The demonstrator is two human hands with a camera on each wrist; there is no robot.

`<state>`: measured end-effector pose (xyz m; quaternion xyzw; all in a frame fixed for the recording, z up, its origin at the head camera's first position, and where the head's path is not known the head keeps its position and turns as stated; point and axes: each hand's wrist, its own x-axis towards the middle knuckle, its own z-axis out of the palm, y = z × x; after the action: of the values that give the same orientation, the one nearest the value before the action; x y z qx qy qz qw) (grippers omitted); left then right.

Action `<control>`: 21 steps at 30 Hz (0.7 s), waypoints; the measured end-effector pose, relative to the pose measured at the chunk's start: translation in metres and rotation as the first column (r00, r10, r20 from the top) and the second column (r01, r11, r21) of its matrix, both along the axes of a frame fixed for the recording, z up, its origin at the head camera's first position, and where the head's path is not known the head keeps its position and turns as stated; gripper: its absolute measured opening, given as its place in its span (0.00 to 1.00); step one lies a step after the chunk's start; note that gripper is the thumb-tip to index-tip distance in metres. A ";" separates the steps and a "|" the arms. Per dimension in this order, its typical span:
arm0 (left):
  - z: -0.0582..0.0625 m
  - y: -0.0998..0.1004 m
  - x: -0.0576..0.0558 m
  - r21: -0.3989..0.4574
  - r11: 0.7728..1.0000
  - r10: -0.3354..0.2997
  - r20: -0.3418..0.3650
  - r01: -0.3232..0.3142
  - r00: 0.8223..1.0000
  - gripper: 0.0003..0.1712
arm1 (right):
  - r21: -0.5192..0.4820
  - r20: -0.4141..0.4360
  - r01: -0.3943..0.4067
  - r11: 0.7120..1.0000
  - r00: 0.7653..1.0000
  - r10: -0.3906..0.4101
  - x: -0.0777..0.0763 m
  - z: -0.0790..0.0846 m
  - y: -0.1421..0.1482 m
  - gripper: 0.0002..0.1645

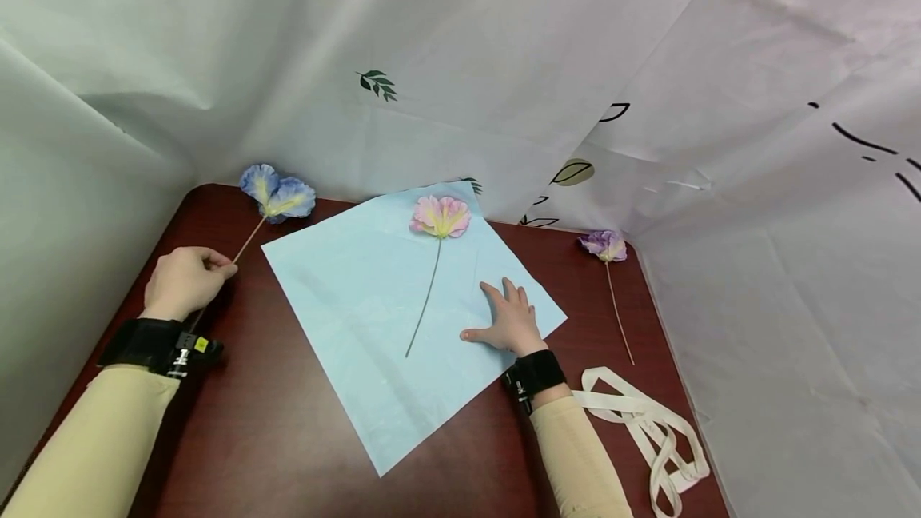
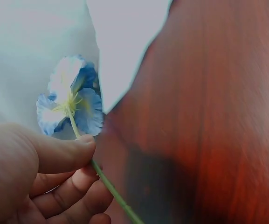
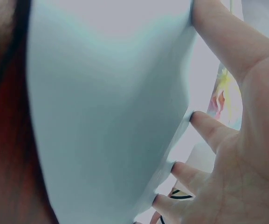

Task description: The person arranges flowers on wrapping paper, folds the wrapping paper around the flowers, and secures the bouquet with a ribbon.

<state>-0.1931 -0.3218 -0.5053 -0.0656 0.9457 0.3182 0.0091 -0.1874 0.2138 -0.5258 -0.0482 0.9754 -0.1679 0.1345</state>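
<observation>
Between thumb and fingers my left hand [image 1: 185, 282] pinches the stem of a blue artificial flower [image 1: 277, 194] at the table's left side. The left wrist view shows its stem [image 2: 108, 184] running under the thumb, with the petals just beyond. A light blue sheet of paper [image 1: 345, 326] lies at an angle on the table. On it rests a pink flower [image 1: 440, 218] with a long thin stem. My right hand [image 1: 511, 318] has its fingers spread, fingertips touching the paper's right part. In the right wrist view the fingers [image 3: 213, 130] meet the sheet.
A purple flower [image 1: 604, 246] lies at the far right of the dark red table [image 1: 273, 422]. Nearer, a loosely heaped white ribbon [image 1: 640, 414] sits beside the right forearm. White cloth walls [image 1: 432, 118] close off the back and sides.
</observation>
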 end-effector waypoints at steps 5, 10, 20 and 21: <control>0.008 0.025 0.002 0.075 0.996 -0.042 -0.117 0.051 0.992 0.17 | 0.005 0.001 0.007 1.000 1.000 -0.007 0.001 0.000 0.002 0.65; 0.012 0.063 0.005 0.158 0.983 -0.070 -0.127 0.090 0.989 0.16 | 0.001 0.010 0.009 1.000 1.000 -0.009 0.001 0.001 0.004 0.65; 0.003 0.147 0.004 0.385 0.910 -0.169 0.011 0.152 0.986 0.12 | -0.003 0.009 0.005 1.000 1.000 -0.005 0.000 -0.003 0.003 0.65; 0.002 0.154 0.003 0.399 0.903 -0.179 0.010 0.161 0.984 0.12 | -0.002 0.007 0.004 1.000 1.000 -0.004 0.000 -0.004 0.003 0.66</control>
<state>-0.1902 -0.1677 -0.5038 0.0130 0.8631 0.4996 0.0719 -0.1878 0.2164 -0.5293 -0.0457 0.9749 -0.1694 0.1374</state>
